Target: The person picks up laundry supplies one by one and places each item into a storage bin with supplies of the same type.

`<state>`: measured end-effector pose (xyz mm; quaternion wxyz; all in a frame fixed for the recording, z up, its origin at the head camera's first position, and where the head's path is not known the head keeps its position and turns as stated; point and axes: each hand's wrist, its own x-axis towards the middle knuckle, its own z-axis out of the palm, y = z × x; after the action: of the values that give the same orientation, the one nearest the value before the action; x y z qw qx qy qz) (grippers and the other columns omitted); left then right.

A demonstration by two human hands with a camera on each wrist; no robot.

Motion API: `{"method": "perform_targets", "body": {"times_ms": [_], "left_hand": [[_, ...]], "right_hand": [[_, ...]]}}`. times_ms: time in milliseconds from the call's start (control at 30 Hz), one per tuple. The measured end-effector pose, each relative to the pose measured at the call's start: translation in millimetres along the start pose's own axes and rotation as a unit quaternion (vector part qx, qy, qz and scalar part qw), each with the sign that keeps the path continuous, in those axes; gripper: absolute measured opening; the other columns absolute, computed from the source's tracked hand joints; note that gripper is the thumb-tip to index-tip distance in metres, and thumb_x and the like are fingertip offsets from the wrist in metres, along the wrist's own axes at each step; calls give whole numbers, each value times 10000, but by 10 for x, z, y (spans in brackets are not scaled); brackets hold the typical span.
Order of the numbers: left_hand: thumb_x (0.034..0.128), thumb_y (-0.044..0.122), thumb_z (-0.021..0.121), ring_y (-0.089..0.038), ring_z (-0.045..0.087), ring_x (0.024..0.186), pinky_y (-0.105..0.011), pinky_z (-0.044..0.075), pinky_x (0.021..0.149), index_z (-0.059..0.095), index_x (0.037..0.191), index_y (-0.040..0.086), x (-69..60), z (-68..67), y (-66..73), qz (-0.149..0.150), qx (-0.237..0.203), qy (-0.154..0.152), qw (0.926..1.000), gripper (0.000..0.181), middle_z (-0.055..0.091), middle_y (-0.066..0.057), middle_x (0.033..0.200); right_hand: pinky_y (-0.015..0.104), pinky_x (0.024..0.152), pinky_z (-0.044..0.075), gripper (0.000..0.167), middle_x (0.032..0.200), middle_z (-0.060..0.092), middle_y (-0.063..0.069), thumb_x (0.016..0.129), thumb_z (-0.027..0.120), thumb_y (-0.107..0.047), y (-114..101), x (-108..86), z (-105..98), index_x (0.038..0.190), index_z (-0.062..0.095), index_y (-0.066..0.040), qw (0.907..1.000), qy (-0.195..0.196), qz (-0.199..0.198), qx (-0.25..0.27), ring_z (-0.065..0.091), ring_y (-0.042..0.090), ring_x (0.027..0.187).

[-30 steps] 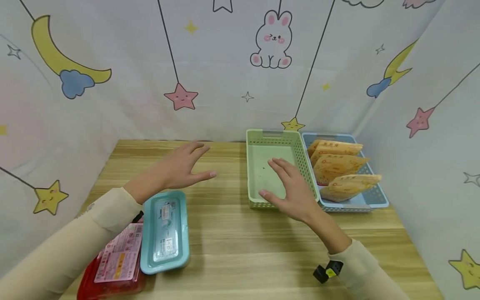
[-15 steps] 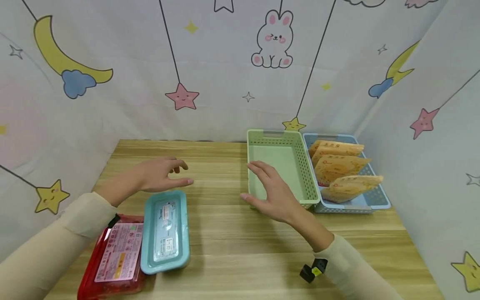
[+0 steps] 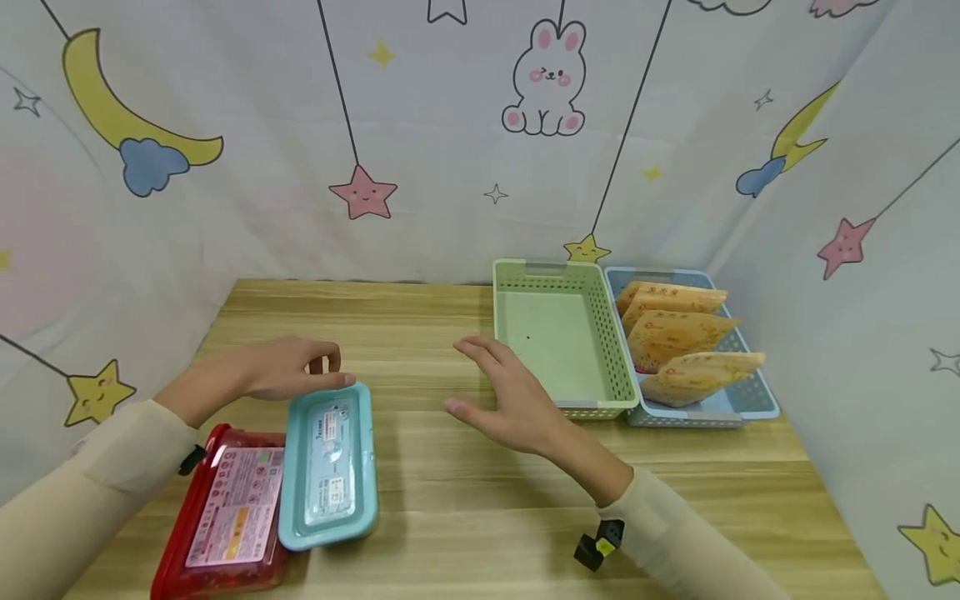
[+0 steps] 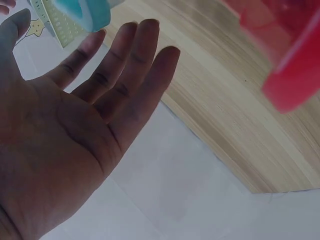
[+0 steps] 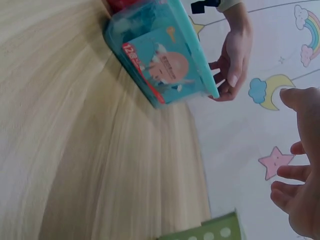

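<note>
In the head view a clear box with a turquoise lid (image 3: 330, 467) stands at the left of the table. My left hand (image 3: 277, 368) hovers by its far left corner, fingers loosely bent and holding nothing; the left wrist view shows the bare palm (image 4: 65, 130). My right hand (image 3: 513, 400) is over the middle of the table with fingers spread, between that box and the green basket (image 3: 555, 350). In the right wrist view the turquoise-lidded box (image 5: 155, 60) carries a printed label on its side. Whether my left thumb touches the lid I cannot tell.
A red-lidded box (image 3: 232, 508) with a pink label stands against the left side of the turquoise one. Beside the green basket, a blue basket (image 3: 757, 400) holds several tan packets (image 3: 675, 337) standing on edge. Printed white curtains (image 3: 435, 125) border the wooden table (image 3: 465, 533).
Both hands have moved left. The left hand has come back and down toward the turquoise-lidded box, and the right hand has left its place over the green basket.
</note>
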<state>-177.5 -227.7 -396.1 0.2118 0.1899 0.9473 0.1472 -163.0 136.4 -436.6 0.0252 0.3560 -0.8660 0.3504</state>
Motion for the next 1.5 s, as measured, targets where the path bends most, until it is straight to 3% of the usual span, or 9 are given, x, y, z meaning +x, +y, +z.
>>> {"method": "perform_targets", "body": {"times_ms": [133, 267, 633, 833, 1033, 1200, 1333, 1500], "left_hand": [[1022, 623, 597, -192, 627, 704, -339, 543, 583, 607, 1179, 99, -41, 15, -16, -231, -445, -238, 9985, 548, 662, -40, 946], [1029, 604, 604, -222, 657, 653, -351, 583, 535, 567, 1189, 74, -67, 50, -19, -459, -974, -541, 9927, 554, 654, -62, 910], [1023, 515, 681, -220, 669, 617, -368, 607, 534, 538, 1079, 73, -89, 207, -80, -358, -1552, -661, 9850, 469, 620, -69, 838], [1073, 464, 622, -207, 685, 589, -381, 615, 555, 563, 1039, 58, -110, 276, -121, -432, -1927, -767, 9773, 411, 656, -61, 773], [1094, 438, 591, -195, 686, 589, -380, 612, 564, 579, 1038, 61, -107, 276, -106, -339, -1939, -808, 9771, 382, 662, -56, 770], [1093, 400, 606, -200, 697, 589, -413, 626, 573, 558, 1081, 49, -95, 225, -43, -355, -1972, -835, 9762, 354, 661, -72, 791], [1094, 361, 612, -200, 702, 601, -423, 632, 577, 545, 1125, 35, -86, 178, 9, -344, -1925, -888, 9767, 334, 661, -81, 816], [1103, 327, 600, -207, 714, 630, -412, 634, 577, 538, 1148, 18, -63, 144, 43, -397, -1883, -1065, 9755, 318, 653, -96, 854]], "right_hand": [[512, 1109, 481, 748, 1586, 484, 37, 988, 709, -512, -67, 34, 116, 1595, 452, -159, 9971, -148, 109, 741, 488, 239, 1438], [460, 1093, 504, 723, 1545, 518, 51, 996, 714, -469, -99, 53, 251, 1583, 461, -132, 9922, -254, 125, 1212, 500, 210, 1409], [330, 995, 558, 691, 1422, 587, 33, 995, 726, -444, -220, 132, 533, 1563, 483, -137, 9873, -233, 339, 1537, 589, 216, 1285], [287, 939, 576, 702, 1410, 588, 62, 1021, 689, -465, -378, 211, 664, 1590, 442, -138, 9799, -574, 578, 1821, 631, 208, 1231], [232, 779, 575, 706, 1175, 656, 17, 1011, 685, -486, -471, 279, 774, 1562, 459, -106, 9730, -863, 994, 1898, 676, 97, 990], [237, 683, 575, 739, 1010, 666, -66, 1002, 704, -471, -500, 296, 859, 1552, 451, -46, 9670, -1064, 1060, 2057, 676, 46, 828], [234, 617, 569, 719, 966, 654, -61, 1013, 733, -318, -522, 305, 911, 1572, 396, -17, 9546, -1356, 1090, 2417, 693, 66, 721], [407, 587, 630, 741, 952, 632, 10, 1030, 709, -125, -575, 308, 941, 1631, 279, -67, 9169, -1774, 1441, 3271, 717, 181, 606]]}}
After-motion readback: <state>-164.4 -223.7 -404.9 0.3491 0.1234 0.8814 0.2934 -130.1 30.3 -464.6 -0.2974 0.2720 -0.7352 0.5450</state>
